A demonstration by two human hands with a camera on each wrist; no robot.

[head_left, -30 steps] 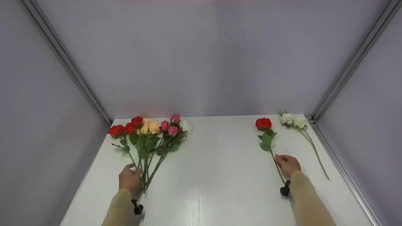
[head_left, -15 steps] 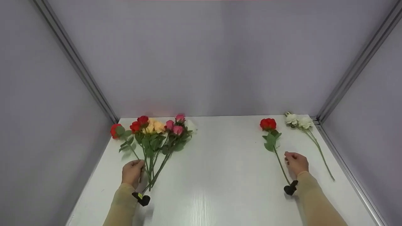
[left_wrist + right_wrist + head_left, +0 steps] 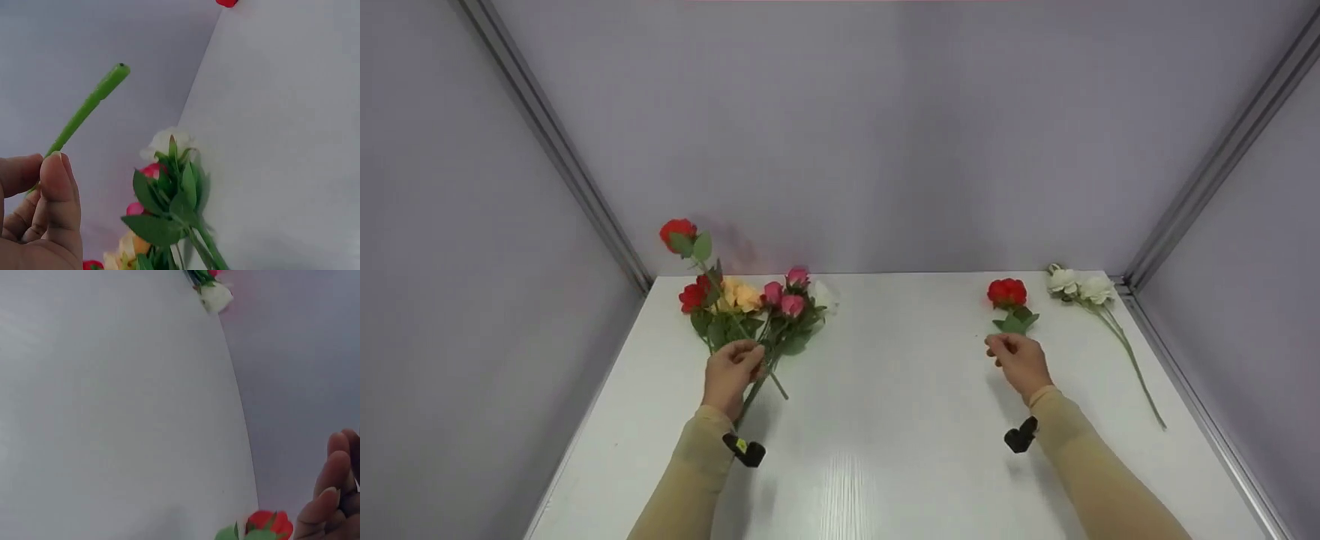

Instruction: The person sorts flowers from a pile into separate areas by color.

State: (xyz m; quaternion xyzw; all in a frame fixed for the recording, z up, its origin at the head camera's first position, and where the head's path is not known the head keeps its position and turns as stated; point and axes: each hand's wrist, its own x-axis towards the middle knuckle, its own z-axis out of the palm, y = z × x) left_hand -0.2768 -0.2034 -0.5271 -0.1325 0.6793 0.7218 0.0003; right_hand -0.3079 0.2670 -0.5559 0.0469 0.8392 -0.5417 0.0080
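Between thumb and fingers, my left hand [image 3: 733, 375] pinches the green stem [image 3: 84, 112] of a red rose [image 3: 679, 234]. The rose is lifted and tilted up to the left, its bloom overlapping the back wall. Below it on the table lie more flowers: red roses [image 3: 694, 298], yellow ones [image 3: 740, 295], pink ones [image 3: 793, 304] and a white one [image 3: 823, 294]. My right hand [image 3: 1021, 364] hovers over a single red flower [image 3: 1006, 292] lying at the right and hides its stem. Its fingers [image 3: 333, 472] are loosely bent with nothing between them.
Two white flowers [image 3: 1091, 289] with long stems lie at the table's far right. A white table [image 3: 885, 390] spreads between the flower groups. Grey walls [image 3: 870, 150] stand behind it and on both sides, with metal corner posts.
My left hand has picked up the leftmost red rose and carried it up and to the right. My right hand, holding nothing, has risen from beside the single red flower's stem to above it.
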